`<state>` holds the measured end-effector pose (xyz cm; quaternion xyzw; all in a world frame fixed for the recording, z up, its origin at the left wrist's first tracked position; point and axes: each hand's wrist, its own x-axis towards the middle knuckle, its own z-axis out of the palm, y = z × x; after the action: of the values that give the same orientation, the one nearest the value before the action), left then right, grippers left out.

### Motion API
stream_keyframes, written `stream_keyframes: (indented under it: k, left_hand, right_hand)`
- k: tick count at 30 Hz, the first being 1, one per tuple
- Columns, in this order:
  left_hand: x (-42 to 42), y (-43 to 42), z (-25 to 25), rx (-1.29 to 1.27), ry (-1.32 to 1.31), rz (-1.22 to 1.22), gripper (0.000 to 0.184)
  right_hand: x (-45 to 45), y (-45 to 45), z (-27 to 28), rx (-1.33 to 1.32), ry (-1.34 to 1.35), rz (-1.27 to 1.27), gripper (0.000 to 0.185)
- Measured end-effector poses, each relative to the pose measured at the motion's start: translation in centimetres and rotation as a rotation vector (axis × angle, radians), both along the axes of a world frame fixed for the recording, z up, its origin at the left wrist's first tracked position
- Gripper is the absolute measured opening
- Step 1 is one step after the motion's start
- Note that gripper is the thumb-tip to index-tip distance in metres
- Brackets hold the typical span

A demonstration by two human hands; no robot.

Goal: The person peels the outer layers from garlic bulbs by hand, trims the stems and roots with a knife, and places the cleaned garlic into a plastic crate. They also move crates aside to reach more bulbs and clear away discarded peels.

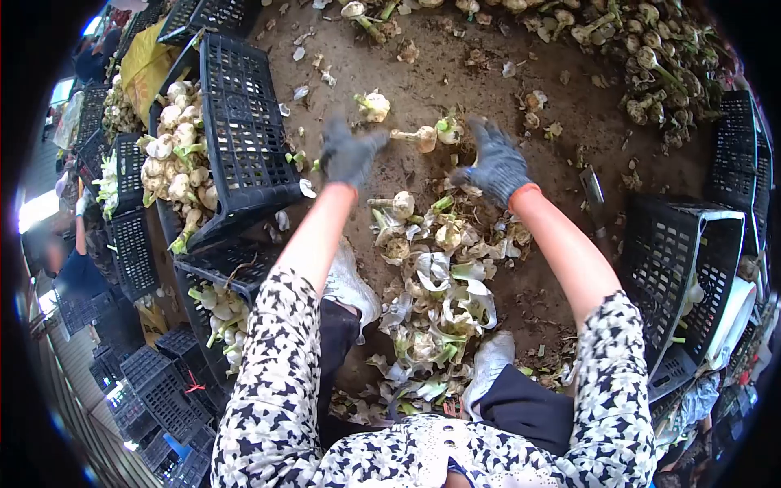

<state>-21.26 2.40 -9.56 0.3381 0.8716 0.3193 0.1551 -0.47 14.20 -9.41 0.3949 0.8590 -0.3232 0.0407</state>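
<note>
My left hand, in a dark grey glove and slightly blurred, is over the dirt floor with its thumb held away from the fingers and nothing visible in it. My right hand, gloved the same way, has its fingers apart and appears to hold nothing. Between them lie a garlic bulb with a stem and another garlic bulb with a green cut end. A third garlic bulb sits just beyond my left hand. Nearer my feet spreads a heap of garlic leaves and skins, with some bulbs among them.
A black crate full of garlic bulbs leans at left. Large garlic pile lies at far right. A flat metal blade rests on the floor. Another black crate stands at right. A person is at far left.
</note>
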Motion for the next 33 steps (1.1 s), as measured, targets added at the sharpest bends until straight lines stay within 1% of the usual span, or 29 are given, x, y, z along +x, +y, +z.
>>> stream_keyframes:
  k: [2, 3, 4, 5, 6, 7, 8, 9, 10, 11, 12, 14, 15, 16, 18, 19, 20, 21, 22, 23, 24, 25, 26, 27, 28, 30, 31, 32, 33]
  left_hand:
    - [-5.0, 2.1, -4.9, 0.139, -0.168, -0.062, 0.053]
    - [-5.4, 3.2, -5.5, 0.137, -0.181, -0.053, 0.053]
    - [-5.2, 4.3, -5.0, 0.056, -0.196, -0.111, 0.045]
    - [-4.8, 4.8, -4.4, -0.029, -0.21, -0.167, 0.038]
    - [-3.8, 4.8, -3.2, -0.041, -0.223, -0.155, 0.038]
    - [-2.6, 4.5, -1.7, -0.079, -0.169, -0.222, 0.034]
    - [-2.1, 3.9, -0.9, -0.115, -0.111, -0.289, 0.029]
    - [-2.8, 2.8, -4.1, -0.13, -0.338, -0.227, 0.027]
    - [-2.6, 1.7, -3.4, -0.133, -0.336, -0.218, 0.027]
    - [-1.6, -0.2, -2.1, -0.094, -0.166, -0.22, 0.026]
    - [-0.3, -2.2, -1.2, -0.057, -0.003, -0.222, 0.025]
    - [0.7, -5.8, -0.9, 0.069, -0.269, -0.104, 0.021]
    - [1.3, -7.7, -1.0, -0.037, -0.482, -0.052, 0.023]
    - [2.6, -8.8, 0.0, -0.033, -0.489, -0.051, 0.023]
    - [4.6, -9.7, 1.7, -0.012, -0.299, -0.465, 0.03]
    - [4.8, -10.5, -0.5, -0.137, -0.139, -0.618, 0.042]
    - [5.2, -10.0, -0.6, -0.128, -0.148, -0.619, 0.042]
    - [5.8, -9.2, -0.8, -0.198, -0.16, -0.572, 0.048]
    - [6.5, -8.3, -0.8, -0.268, -0.173, -0.527, 0.054]
    - [7.3, -7.5, -0.4, -0.312, 0.005, -0.543, 0.057]
    - [7.7, -7.2, -0.8, -0.313, -0.005, -0.539, 0.057]
    - [7.8, -6.9, -1.3, -0.357, -0.004, -0.52, 0.055]
    - [7.4, -6.8, -1.9, -0.404, 0.004, -0.502, 0.052]
    - [6.5, -6.8, -2.4, -0.297, -0.07, -0.507, 0.05]
    - [5.8, -7.6, -2.6, -0.307, -0.062, -0.5, 0.05]
    - [4.6, -9.3, -2.9, -0.047, -0.281, -0.11, 0.048]
    - [4.8, -9.1, 1.1, 0.004, -0.416, 0.028, 0.048]
    - [4.5, -9.3, 3.7, -0.036, -0.568, 0.097, 0.057]
    - [3.8, -11.0, 3.2, -0.076, -0.642, 0.074, 0.062]
  right_hand:
    - [-2.9, 0.1, -0.8, -0.024, 0.038, 0.017, 0.086]
    - [-4.0, 0.1, -1.2, -0.049, 0.083, 0.028, 0.083]
    - [-5.0, -0.2, -1.2, -0.058, 0.069, 0.036, 0.083]
    - [-5.9, -0.5, -1.0, -0.041, 0.01, 0.104, 0.078]
    - [-6.5, -0.8, -1.1, -0.027, -0.047, 0.174, 0.073]
    - [-7.1, -1.6, -1.5, 0.071, 0.005, 0.18, 0.063]
    - [-7.3, -2.3, -1.8, 0.056, 0.003, 0.193, 0.063]
    - [-7.6, -2.6, -1.9, 0.066, -0.057, 0.188, 0.061]
    - [-8.0, -2.8, -1.5, 0.079, -0.117, 0.182, 0.059]
    - [-7.8, -2.9, -1.5, 0.18, -0.041, 0.17, 0.048]
    - [-7.8, -2.8, -2.2, 0.17, -0.047, 0.178, 0.048]
    - [-7.9, -1.5, -3.9, -0.082, -0.06, -0.093, 0.036]
    - [-6.8, -1.3, -2.7, -0.13, -0.001, -0.189, 0.034]
    - [-5.4, -0.8, -2.7, -0.353, 0.138, -0.34, 0.036]
    - [-2.0, -0.1, -3.3, -0.607, 0.427, -0.46, 0.038]
    - [-0.5, -0.2, -3.0, -0.662, 0.418, -0.475, 0.039]
    - [1.0, -0.4, -2.7, -0.716, 0.405, -0.494, 0.04]
    - [2.3, -0.3, -2.9, -0.758, 0.273, -0.359, 0.045]
    - [3.0, -1.7, -3.9, -0.488, 0.202, -0.283, 0.05]
    - [2.8, -2.9, -1.7, -0.415, 0.228, -0.22, 0.053]
    - [2.1, -4.0, 0.2, -0.35, 0.255, -0.152, 0.057]
    - [1.8, -5.3, -1.7, -0.342, 0.209, -0.118, 0.057]
    - [1.1, -6.0, -1.6, -0.015, 0.01, 0.096, 0.053]
    - [0.7, -6.3, -2.0, 0.027, -0.02, 0.09, 0.053]
    - [0.2, -6.5, -2.2, 0.07, -0.05, 0.087, 0.052]
    - [0.0, -6.4, -2.5, 0.082, -0.05, 0.112, 0.053]
    - [0.1, -6.5, -2.6, 0.1, -0.063, 0.121, 0.054]
    - [0.4, -6.5, -2.9, 0.09, -0.061, 0.119, 0.054]
    - [0.5, -6.2, -3.1, 0.043, -0.04, 0.104, 0.054]
